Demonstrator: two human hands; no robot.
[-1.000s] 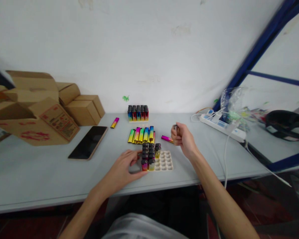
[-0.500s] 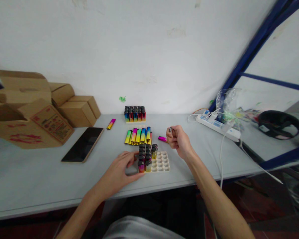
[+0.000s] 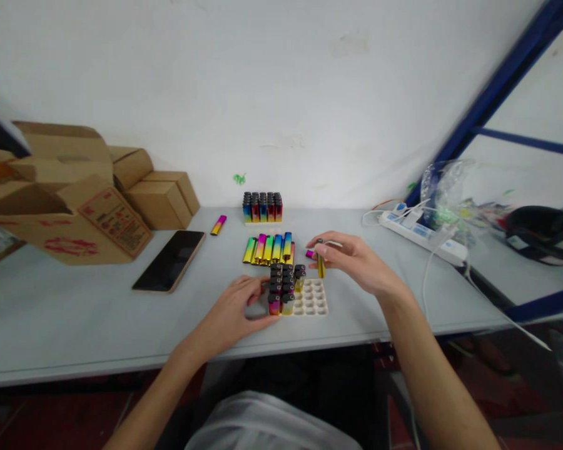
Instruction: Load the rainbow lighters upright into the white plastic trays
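My left hand (image 3: 238, 306) grips the left side of a cream lighter tray (image 3: 316, 307), thumb along its front and fingers behind. Upright lighters (image 3: 281, 287) with black tops fill the tray's left part; holes show at its right. Above the tray's back right corner, my right hand (image 3: 351, 256) pinches a gold lighter (image 3: 321, 267), held roughly upright with its gold end down. Just left of its fingers, a magenta lighter (image 3: 309, 254) lies on the table, partly hidden. Several rainbow-coloured lighters (image 3: 268, 249) lie side by side behind the tray.
A second, full lighter tray (image 3: 263, 209) stands by the wall. At the left are a lone pink-yellow lighter (image 3: 218, 225), a tablet-like black device (image 3: 169, 261) and cardboard boxes (image 3: 98, 219). A power strip (image 3: 422, 239) with cables and a black strap-like object (image 3: 544, 234) sit at the right.
My right hand has uncurled from a fist into a fingertip pinch, and the gold lighter now shows below its fingers. My left hand keeps its grip on the tray. The view has shifted slightly.
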